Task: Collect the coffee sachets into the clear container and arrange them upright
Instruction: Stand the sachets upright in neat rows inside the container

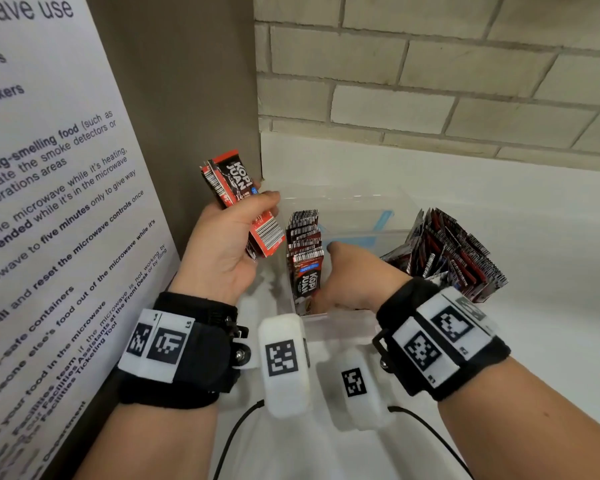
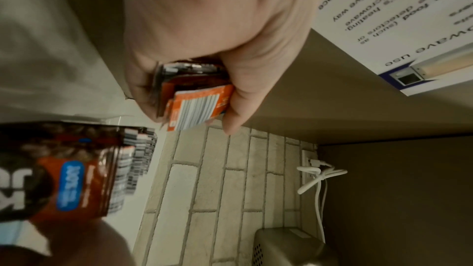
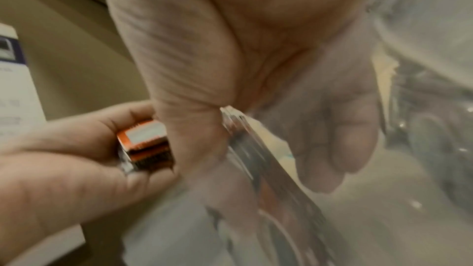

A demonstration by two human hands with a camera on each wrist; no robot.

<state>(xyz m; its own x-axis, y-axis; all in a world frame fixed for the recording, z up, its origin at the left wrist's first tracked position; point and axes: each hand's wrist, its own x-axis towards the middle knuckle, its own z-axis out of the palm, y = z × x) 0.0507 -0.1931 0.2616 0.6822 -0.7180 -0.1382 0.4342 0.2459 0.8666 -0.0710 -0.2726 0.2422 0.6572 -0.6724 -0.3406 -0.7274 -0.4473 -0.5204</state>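
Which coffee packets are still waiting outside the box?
Find the brick wall, then the clear container on the white counter below. The loose heap of sachets lies just right of it, outside its wall, tumbled every way, unlike the neat upright row inside.

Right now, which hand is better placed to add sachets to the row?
Left. The left hand grips a bundle of sachets beside the clear container; the right hand is inside it, bracing the upright row.

Head cam looks down at both my hands from close above. Left wrist cam peers along the left hand (image 2: pixel 204 33) past the fingertips. Right wrist cam, blurred, sits tight behind the right hand (image 3: pixel 268 68); both wrist views share the held sachets (image 3: pixel 147 145).
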